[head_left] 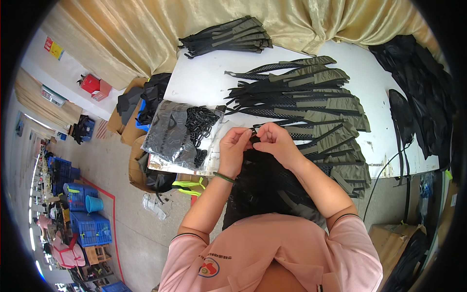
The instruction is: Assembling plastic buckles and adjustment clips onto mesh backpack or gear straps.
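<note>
Nearest the camera, the wearer's pink shirt (292,248) fills the bottom of the frame, and just above it a black mesh-and-fabric piece (258,182) hangs over the desk's front edge, probably against the body so its weight is borne while its upper end is worked. At the centre, the left hand (234,146) and right hand (275,146) nearly meet, thumbs and fingertips pinched together on a small dark part (253,138) at the top of that piece; its exact form is hidden by the fingers. Holding it from both sides likely keeps it steady. Left of centre, on the white desk (194,80), a clear plastic bag (168,134) lies with black buckles (202,124) loose upon it, seemingly for easy picking by the left hand. Right of centre, olive-and-black straps (340,104) overlap in a fanned row, perhaps so that each can be lifted singly. A similar stack (226,36) sits at the top, beside the curtain (301,22), apparently out of the way.
</note>
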The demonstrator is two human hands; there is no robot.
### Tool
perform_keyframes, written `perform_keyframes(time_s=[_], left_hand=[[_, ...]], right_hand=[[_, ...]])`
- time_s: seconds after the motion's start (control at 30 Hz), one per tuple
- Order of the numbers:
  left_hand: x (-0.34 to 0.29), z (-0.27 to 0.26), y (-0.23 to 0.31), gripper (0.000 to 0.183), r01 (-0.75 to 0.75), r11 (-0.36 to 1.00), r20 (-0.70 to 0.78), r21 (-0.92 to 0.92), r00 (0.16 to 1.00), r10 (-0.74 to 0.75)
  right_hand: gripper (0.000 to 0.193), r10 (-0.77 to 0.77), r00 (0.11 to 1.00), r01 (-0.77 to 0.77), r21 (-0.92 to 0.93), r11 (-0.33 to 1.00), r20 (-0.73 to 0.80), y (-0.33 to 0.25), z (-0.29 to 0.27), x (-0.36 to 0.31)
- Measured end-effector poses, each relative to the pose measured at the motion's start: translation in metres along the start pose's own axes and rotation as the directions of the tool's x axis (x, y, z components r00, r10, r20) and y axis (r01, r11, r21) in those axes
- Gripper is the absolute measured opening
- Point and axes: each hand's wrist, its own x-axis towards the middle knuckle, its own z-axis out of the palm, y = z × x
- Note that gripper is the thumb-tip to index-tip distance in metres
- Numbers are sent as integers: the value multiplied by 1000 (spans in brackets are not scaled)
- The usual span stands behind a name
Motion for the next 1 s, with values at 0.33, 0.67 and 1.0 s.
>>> perform_keyframes(time_s=[0.33, 0.67, 1.0], left_hand=[[-6, 1, -3, 10, -174, 960, 94, 221, 983, 157], [-6, -4, -15, 29, -303, 950, 309, 76, 913, 267], [-21, -8, -32, 22, -155, 975, 422, 157, 903, 75]], right_hand=[[27, 152, 987, -139, 196, 971, -51, 2, -6, 1], [20, 149, 985, -101, 418, 903, -82, -13, -4, -12], [10, -142, 986, 165, -426, 889, 86, 0, -38, 2]])
